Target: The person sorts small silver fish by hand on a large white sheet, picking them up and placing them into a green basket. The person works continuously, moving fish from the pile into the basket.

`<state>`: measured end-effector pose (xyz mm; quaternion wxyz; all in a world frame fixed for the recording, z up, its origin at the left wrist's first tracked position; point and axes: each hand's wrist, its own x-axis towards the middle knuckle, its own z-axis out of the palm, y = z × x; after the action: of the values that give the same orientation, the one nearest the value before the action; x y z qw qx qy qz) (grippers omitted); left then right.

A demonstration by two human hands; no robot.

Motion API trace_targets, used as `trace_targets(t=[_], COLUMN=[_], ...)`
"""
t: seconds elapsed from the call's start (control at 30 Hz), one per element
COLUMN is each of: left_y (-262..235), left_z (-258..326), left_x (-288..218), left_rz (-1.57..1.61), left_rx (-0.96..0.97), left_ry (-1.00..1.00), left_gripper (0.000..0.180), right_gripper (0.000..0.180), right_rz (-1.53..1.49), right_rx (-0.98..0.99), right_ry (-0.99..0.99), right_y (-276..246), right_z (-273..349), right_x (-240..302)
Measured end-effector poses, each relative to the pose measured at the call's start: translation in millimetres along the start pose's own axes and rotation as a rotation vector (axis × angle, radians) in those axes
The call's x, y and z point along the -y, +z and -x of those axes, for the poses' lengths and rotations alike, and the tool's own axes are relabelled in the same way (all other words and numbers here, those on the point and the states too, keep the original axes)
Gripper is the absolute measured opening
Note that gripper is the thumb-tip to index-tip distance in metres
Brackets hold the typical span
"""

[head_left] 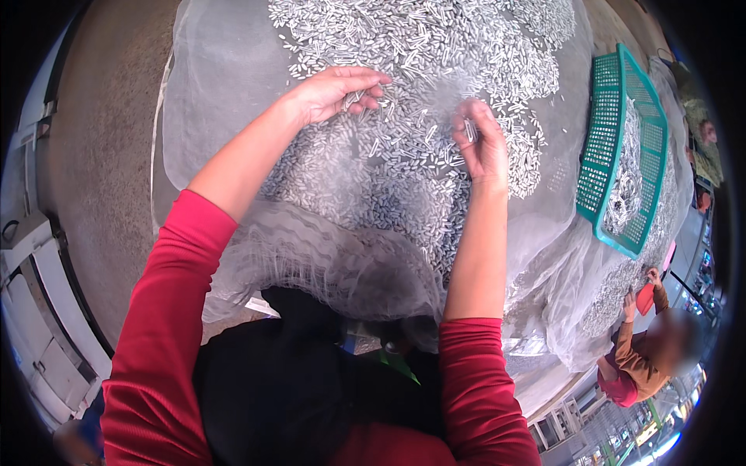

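A broad layer of small silvery metal pins (420,39) is spread over a pale mesh cloth (221,85) in front of me. My left hand (332,95) is over the left part of the layer, its fingers curled around a few pins that show between thumb and fingers. To the right, my right hand (485,144) is raised a little with palm turned inward. Its fingers are bent toward the thumb, and some pins show between them. Between the two hands lie more loose pins, heaped thicker on the far side.
On the right, a green plastic basket (600,155) holds thin silvery pieces. Bunched netting (334,256) hangs along the near edge. Farther right, a person in a brown sleeve (649,357) works at more pins. White metal frames (58,311) stand at the left.
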<state>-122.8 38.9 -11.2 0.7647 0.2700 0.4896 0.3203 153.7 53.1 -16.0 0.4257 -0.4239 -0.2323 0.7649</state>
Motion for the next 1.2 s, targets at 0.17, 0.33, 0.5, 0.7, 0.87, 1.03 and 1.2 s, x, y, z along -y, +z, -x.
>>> trace_targets(t=[0.17, 0.33, 0.5, 0.7, 0.87, 1.03, 1.2], left_y=[11, 43, 67, 65, 33, 23, 23], left_z=[-9, -20, -32, -41, -29, -7, -2], left_x=[6, 22, 21, 15, -1, -3, -2], left_rz=[-0.391, -1.135, -1.406, -1.374, -0.630, -0.294, -0.080], left_rx=[-0.067, -0.262, -0.250, -0.145, 0.039, 0.120, 0.123], left_ry=[-0.025, 0.471, 0.551, 0.415, 0.153, 0.046, -0.025], left_gripper=[0.026, 0.021, 0.016, 0.019, 0.027, 0.030, 0.028], right_gripper=[0.022, 0.027, 0.033, 0.025, 0.028, 0.027, 0.023], right_rz=[1.282, 1.776, 1.614, 1.361, 1.622, 1.372, 0.268], right_rx=[-0.177, -0.471, -0.472, -0.492, -0.578, -0.430, -0.197], right_ry=[-0.164, 0.178, 0.213, -0.061, 0.035, 0.019, 0.097], right_y=[31, 61, 49, 19, 30, 16, -8], right_z=[-5, 4, 10, 31, 34, 37, 50], right_x=[-9, -14, -18, -22, -29, -25, -16])
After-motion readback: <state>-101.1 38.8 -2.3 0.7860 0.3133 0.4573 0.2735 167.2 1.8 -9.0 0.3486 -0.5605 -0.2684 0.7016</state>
